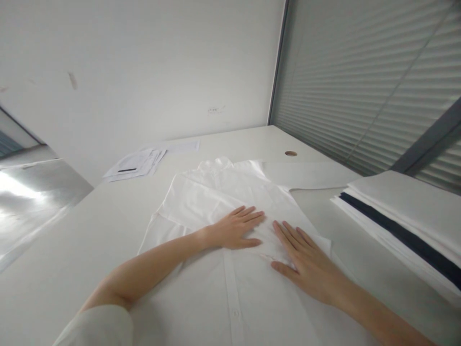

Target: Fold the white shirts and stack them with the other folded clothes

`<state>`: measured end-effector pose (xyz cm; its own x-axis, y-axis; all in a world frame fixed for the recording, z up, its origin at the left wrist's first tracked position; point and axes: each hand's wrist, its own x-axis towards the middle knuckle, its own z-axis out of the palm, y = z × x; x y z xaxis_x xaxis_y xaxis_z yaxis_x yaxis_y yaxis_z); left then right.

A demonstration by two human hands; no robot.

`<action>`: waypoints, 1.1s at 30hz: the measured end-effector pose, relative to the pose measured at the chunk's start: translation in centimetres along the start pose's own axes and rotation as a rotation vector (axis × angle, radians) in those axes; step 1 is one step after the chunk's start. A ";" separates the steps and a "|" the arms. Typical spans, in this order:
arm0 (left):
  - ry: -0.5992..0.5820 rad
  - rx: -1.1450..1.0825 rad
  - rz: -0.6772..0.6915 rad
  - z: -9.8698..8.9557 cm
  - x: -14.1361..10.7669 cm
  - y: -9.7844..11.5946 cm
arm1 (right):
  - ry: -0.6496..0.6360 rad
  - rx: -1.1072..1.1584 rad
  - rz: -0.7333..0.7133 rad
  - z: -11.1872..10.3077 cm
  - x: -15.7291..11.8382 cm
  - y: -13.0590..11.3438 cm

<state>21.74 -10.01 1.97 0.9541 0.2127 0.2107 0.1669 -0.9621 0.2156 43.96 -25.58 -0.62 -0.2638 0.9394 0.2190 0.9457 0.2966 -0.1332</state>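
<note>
White shirt (234, 274) laid flat on table (111, 221)

Shirt lies front up, collar (216, 164) at the far end. One sleeve (207, 197) is folded across the chest; the other sleeve (317, 174) stretches out to the right.

Left hand (236, 230): palm down on the cloth, fingers fairly straight, gripping nothing. Right hand (308, 264): likewise flat, thumb spread, no pinch seen.

Risks (judged): uneven pressure or sideways drag could bunch the thin fabric under the palms and set creases. If both hands lift, the folded sleeve could slip or spring out of line. The left forearm crosses the shirt and might snag it on withdrawal.

Surroundings: stack of white and dark layers (406, 202) right of the shirt, near enough that a wide elbow might nudge it. Papers (140, 163) farther off, left.
</note>
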 end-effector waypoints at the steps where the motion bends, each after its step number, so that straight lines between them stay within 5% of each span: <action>1: 0.017 -0.002 0.031 -0.2 0.0 -0.6 | 0.003 0.009 0.002 -0.2 0.0 0.1; 9: 0.248 0.221 0.231 -0.8 -0.1 -3.0 | 0.186 -0.131 0.008 -3.3 0.9 0.0; 20: 0.138 0.443 0.440 -2.4 -0.2 -2.9 | 0.115 -0.299 -0.149 -4.1 0.8 -0.4; 24: 0.121 0.329 0.360 -2.8 -0.2 -2.9 | 0.115 -0.283 -0.150 -3.6 1.0 -0.1; 33: -0.170 -0.102 0.016 -4.7 -0.5 -4.0 | 0.092 -0.177 -0.134 -3.1 1.0 0.7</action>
<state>19.41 -5.46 5.51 0.9862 0.1570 0.0532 0.1331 -0.9411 0.3110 44.97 -24.93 2.50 -0.3786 0.8715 0.3117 0.9240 0.3753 0.0730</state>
